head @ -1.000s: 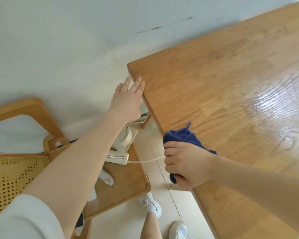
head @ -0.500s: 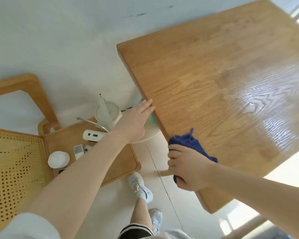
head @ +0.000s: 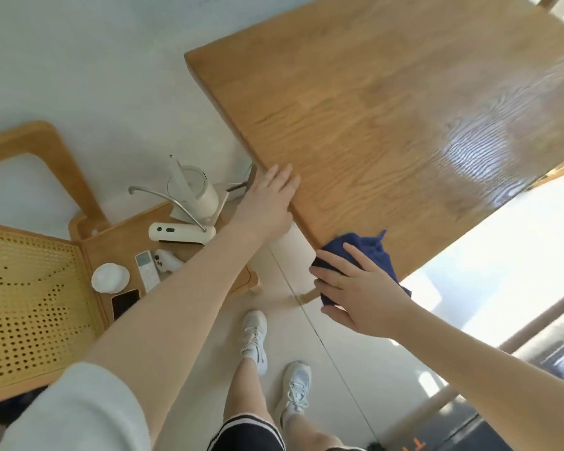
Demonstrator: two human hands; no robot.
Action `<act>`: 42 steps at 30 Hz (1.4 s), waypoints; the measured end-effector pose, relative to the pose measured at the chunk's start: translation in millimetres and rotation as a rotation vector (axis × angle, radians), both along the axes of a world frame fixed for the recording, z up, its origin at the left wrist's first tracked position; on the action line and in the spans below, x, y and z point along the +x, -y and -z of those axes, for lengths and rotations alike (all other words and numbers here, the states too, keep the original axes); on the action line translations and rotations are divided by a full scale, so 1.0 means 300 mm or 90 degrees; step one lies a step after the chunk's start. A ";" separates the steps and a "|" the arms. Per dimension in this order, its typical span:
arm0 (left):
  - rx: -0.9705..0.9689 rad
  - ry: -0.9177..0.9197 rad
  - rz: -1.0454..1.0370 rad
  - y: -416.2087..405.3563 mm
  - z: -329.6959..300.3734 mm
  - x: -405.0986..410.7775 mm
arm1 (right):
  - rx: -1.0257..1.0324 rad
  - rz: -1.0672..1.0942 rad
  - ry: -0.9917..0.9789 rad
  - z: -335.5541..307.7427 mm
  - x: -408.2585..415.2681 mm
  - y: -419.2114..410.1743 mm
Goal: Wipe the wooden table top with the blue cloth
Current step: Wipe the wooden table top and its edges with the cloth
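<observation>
Head view: the left hand (head: 267, 196) lies flat with straight fingers on the edge of the wooden surface (head: 388, 109) and holds nothing. The right hand (head: 362, 288) spreads its fingers over a bunched dark blue cloth (head: 375, 252), pressing it against the same edge, near the corner closest to the person. To the left, a white kettle (head: 192, 190) and a white remote (head: 147, 270) sit on a low wooden stand (head: 118, 236). The remote's markings are too small to read.

Lot at my 9 o'clock: low side table (head: 111, 245) beside a cane panel (head: 30, 304).
I log: white kettle (head: 194, 193) at 12, dispenser (head: 179, 231) centre, remote (head: 147, 270), white cup (head: 109, 277), dark phone (head: 125, 302) toward 6.
</observation>
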State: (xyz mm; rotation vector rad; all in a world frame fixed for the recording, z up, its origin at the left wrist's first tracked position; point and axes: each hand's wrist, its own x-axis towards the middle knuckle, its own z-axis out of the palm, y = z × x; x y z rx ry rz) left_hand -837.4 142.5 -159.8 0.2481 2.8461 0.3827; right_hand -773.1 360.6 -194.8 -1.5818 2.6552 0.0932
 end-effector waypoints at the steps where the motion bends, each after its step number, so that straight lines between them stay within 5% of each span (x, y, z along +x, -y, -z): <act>1: -0.005 0.007 0.030 -0.019 0.007 0.032 | 0.006 0.012 -0.014 0.006 0.023 -0.014; 11: -0.055 0.019 0.100 -0.003 0.033 0.072 | -0.010 0.375 -0.094 0.033 0.037 0.148; 16: -0.069 0.001 0.087 -0.030 0.024 0.090 | -0.095 0.606 -0.023 0.040 0.239 0.041; 22: -0.022 -0.026 0.144 -0.114 0.004 0.084 | -0.373 0.819 0.194 0.052 0.243 0.136; 30: -0.041 0.013 0.221 -0.142 0.020 0.049 | -0.468 1.085 0.184 -0.026 0.005 0.027; 38: -0.030 0.021 0.177 -0.234 -0.010 -0.027 | -0.598 1.146 0.285 -0.015 0.069 0.175; 42: -0.037 0.011 0.230 -0.292 0.004 -0.050 | -0.541 1.178 0.245 -0.005 -0.087 0.054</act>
